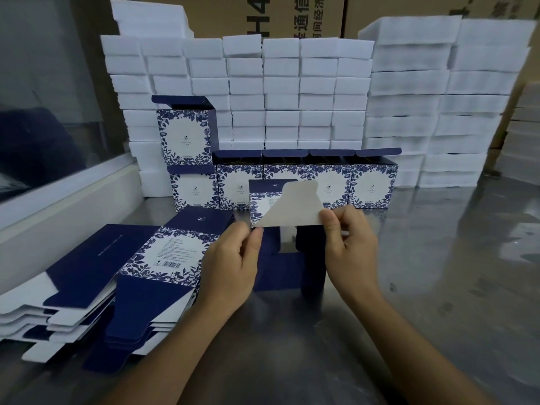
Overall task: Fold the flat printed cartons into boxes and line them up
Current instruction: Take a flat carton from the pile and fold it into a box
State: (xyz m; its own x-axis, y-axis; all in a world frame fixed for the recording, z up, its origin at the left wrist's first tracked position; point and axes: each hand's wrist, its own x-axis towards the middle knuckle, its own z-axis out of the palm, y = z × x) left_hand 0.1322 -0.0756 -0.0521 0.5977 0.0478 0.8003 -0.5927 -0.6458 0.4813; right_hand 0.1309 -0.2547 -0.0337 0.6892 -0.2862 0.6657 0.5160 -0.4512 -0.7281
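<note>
Hands meet over the middle of the bench, both on one part-folded carton (280,206). Left hand (233,264) pinches the lower left corner of its grey inner flap (292,209) between thumb and fingers; right hand (347,247) pinches the flap's lower right corner, thumb on top. Carton is held upright above the bench top, navy panels hanging below the hands, printed floral face turned away toward the back.

Stack of flat cartons (122,276) lies at the left edge of the bench, just beside the left hand, fanned and untidy, navy and white flaps sticking out toward the near edge. Top blank shows a floral panel with a barcode.

Row of folded boxes (292,182) stands along the back of the bench, side by side and touching, top flaps open. One more folded box (184,133) sits on top of the row's left end.

Bench (438,258) is shiny grey metal, scuffed, with reflections across its right half. Behind the row, stacked white foam blocks (292,92) form a wall across the back edge, taller at the right. Brown shipping cartons (292,16) with printed characters rise behind the foam. At left, a white ledge (58,206) runs along the bench under a glass pane (43,97).
</note>
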